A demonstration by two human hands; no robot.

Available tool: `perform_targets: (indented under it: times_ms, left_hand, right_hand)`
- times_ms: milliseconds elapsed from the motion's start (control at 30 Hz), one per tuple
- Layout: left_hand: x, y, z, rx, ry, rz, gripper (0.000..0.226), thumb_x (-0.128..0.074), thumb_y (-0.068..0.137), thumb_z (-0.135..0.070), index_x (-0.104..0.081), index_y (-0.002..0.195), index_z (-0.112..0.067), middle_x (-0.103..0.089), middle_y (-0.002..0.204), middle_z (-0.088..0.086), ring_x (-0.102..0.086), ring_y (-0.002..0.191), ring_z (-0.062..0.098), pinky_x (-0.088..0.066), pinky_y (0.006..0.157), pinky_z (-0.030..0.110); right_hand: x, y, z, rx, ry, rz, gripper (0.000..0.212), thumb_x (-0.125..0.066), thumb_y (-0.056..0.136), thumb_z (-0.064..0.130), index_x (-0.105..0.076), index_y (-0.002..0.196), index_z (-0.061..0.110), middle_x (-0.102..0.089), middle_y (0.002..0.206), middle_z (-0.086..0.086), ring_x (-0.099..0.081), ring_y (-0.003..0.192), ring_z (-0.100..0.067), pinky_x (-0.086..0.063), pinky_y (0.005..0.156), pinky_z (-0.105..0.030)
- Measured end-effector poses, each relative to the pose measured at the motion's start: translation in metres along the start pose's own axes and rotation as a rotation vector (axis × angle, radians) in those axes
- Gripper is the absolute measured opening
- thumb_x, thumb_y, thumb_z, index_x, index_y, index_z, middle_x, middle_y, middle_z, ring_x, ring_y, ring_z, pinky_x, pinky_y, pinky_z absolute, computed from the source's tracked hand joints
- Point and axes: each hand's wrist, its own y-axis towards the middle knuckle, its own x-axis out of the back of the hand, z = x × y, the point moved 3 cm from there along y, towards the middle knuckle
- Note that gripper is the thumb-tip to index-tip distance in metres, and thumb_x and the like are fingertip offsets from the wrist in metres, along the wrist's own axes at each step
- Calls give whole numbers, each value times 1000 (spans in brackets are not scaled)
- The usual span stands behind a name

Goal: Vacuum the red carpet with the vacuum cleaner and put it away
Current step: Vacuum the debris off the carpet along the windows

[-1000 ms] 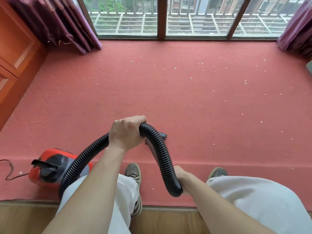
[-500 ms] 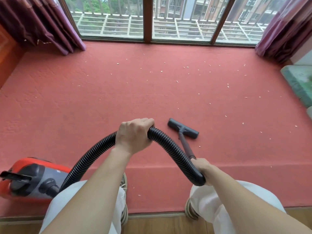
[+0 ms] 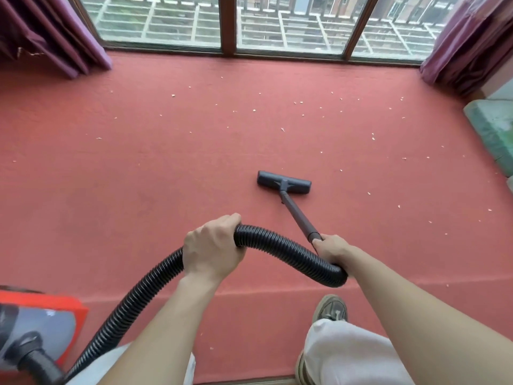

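Fingers (image 3: 222, 222) of the left hand (image 3: 212, 250) curled tight round the black ribbed hose (image 3: 283, 245), while the right hand (image 3: 331, 248) gripped the wand (image 3: 298, 215), whose floor head (image 3: 284, 182) lay flat on the crumb-strewn red carpet (image 3: 138, 176), with the vacuum cleaner (image 3: 41, 323) at lower left.

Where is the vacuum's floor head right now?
In the head view, the floor head sits on the red carpet just right of centre, ahead of the right hand gripping its wand, with crumbs beyond it.

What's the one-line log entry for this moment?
left hand: grips black ribbed hose | right hand: grips dark wand | flat black floor head: on red carpet | pale crumbs: scattered ahead
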Motion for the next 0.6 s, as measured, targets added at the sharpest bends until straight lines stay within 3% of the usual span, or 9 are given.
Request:
perform_targets:
  times_ms: [200, 300, 367, 500, 600]
  left_hand:
    - [-27, 19, 0, 137, -36, 84, 18, -66, 77, -27, -48, 73, -24, -50, 58, -8, -54, 49, 23, -40, 48, 29]
    - [-44, 26, -6, 143, -64, 204, 17, -59, 83, -38, -48, 79, -26, -51, 63, -11, -56, 58, 18, -40, 53, 29]
    - [-55, 29, -11, 130, -87, 318, 20, -55, 86, -46, -49, 86, -27, -55, 69, -12, -61, 69, 17, -39, 60, 29]
    - [-76, 28, -23, 89, -202, 569, 23, -54, 77, -44, -46, 82, -23, -55, 66, -6, -54, 64, 19, -42, 62, 29]
    - [-83, 26, -33, 101, -221, 662, 22, -56, 77, -41, -45, 82, -23, -50, 65, -6, -51, 65, 18, -38, 63, 25]
  right_hand:
    - [33, 87, 34, 10, 74, -82, 38, -36, 98, 31, -53, 128, 14, -64, 97, -10, -66, 98, -35, -51, 91, -39]
    - [56, 121, 53, -9, 115, -128, 33, -37, 99, 32, -49, 127, 19, -67, 97, -15, -67, 64, -30, -56, 57, -32]
    - [67, 139, 62, -35, 117, -154, 33, -38, 99, 33, -46, 129, 22, -66, 97, -16, -64, 52, -27, -55, 47, -31]
    - [70, 161, 58, -50, 191, -68, 48, -40, 98, 30, -31, 145, 30, -59, 107, -19, -60, 58, -29, -57, 47, -36]
    - [61, 158, 38, -34, 305, 32, 51, -41, 91, 16, -31, 138, 30, -55, 93, -19, -57, 61, -29, -58, 59, -45]
